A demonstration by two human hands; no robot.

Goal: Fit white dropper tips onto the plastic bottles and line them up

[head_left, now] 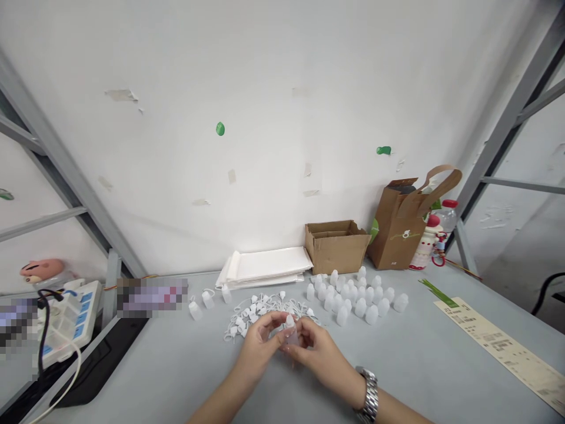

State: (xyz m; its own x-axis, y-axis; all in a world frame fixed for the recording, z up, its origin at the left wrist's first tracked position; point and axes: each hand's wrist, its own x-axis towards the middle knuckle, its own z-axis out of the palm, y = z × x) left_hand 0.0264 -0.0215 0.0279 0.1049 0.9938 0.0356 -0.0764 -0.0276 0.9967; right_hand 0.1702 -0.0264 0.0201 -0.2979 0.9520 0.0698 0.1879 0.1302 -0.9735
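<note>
A small translucent white plastic bottle (290, 331) is held upright between my two hands, just in front of a pile of white corded caps (260, 310). The fingers of my left hand (265, 338) are closed around its left side. My right hand (315, 344), with a metal watch on the wrist, pinches it from the right. Behind and to the right stand several similar translucent bottles (353, 294) in a loose group. On the left, a few bottles with corded caps on them (208, 298) stand in a short row.
At the back are a stack of white sheets (269, 265), an open cardboard box (338, 253) and a brown paper bag (395, 229). A pink and white bottle (426, 244) stands at the right. Printed paper (498, 347) lies along the right edge; a power strip (79, 318) sits left.
</note>
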